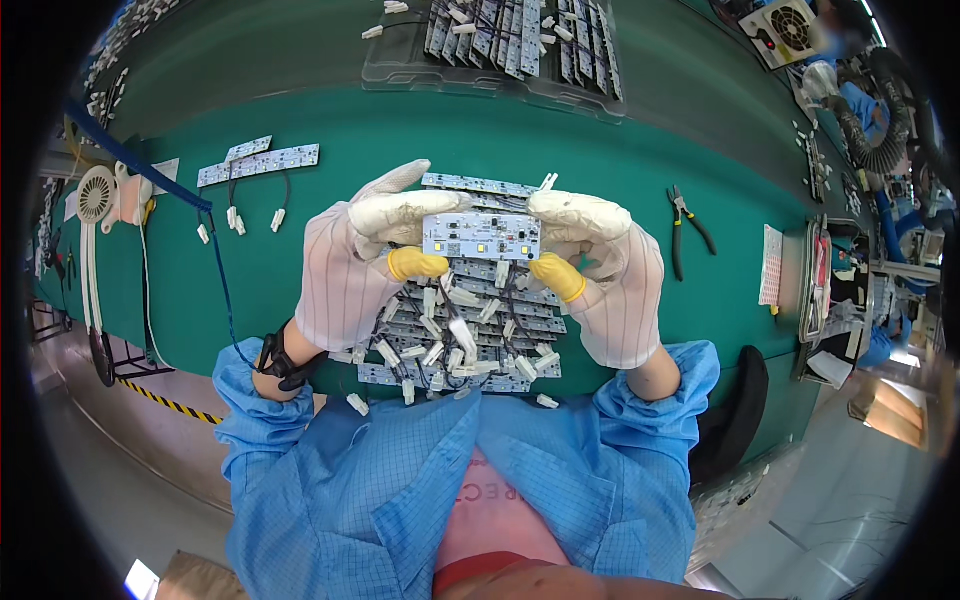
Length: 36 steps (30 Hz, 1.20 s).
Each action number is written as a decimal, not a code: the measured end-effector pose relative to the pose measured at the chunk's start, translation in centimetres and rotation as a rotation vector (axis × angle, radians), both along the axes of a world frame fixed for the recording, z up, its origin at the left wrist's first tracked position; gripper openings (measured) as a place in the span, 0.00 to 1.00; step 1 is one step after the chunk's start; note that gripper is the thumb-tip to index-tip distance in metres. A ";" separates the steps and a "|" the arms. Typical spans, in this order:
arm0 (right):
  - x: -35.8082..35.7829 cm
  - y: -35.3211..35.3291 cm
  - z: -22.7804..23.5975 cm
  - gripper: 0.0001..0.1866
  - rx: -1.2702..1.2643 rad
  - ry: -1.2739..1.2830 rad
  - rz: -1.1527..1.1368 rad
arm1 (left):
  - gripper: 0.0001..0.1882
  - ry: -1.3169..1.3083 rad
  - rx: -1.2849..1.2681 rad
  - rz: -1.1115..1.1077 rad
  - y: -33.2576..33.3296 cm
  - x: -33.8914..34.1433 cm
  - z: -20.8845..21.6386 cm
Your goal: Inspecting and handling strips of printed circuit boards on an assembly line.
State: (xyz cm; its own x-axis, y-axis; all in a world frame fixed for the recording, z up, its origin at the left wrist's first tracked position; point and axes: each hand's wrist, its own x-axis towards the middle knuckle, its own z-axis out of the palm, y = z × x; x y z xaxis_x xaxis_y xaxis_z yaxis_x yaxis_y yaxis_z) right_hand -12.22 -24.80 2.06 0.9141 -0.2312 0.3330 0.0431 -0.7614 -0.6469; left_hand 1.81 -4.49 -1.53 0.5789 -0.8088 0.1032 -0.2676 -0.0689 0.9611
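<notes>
Between my two hands I hold a small white LED circuit board [470, 233] with yellow LEDs, its face turned up toward me. My left hand [352, 240], in a white striped glove with a yellow thumb cover, grips its left end. My right hand [612, 265], gloved the same way, pinches the right end. A cable with a white connector [463, 336] hangs below the board. Under and behind it lies a pile of similar LED boards [540, 322] with several white connectors and dark wires. Parts of the pile are hidden by my hands.
A clear plastic tray [400, 76] of boards stands at the far side. Separate LED strips [290, 158] lie on the left of the green mat [330, 115]. Pliers [678, 232] rest at right. A blue coiled cord [222, 270] runs to my left wrist; a small fan [97, 195] stands far left.
</notes>
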 end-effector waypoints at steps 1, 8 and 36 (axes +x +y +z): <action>0.0 0.1 0.0 0.25 -0.002 0.004 -0.001 | 0.27 0.034 -0.048 0.010 -0.1 -0.1 -0.1; -0.2 0.1 0.2 0.26 0.199 0.022 -0.001 | 0.25 0.014 -0.089 0.049 -0.3 -0.7 0.2; 1.7 -0.8 0.4 0.13 0.674 0.385 0.189 | 0.11 -1.004 0.269 -0.046 1.5 0.1 0.4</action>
State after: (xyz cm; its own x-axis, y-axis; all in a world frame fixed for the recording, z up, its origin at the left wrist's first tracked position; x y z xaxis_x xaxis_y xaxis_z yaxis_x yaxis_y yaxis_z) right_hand -10.52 -25.59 2.48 0.9804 -0.0997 -0.1699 -0.1872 -0.2036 -0.9610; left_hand 1.91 -3.04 -1.17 0.2939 -0.8958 0.3334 -0.9439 -0.2171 0.2489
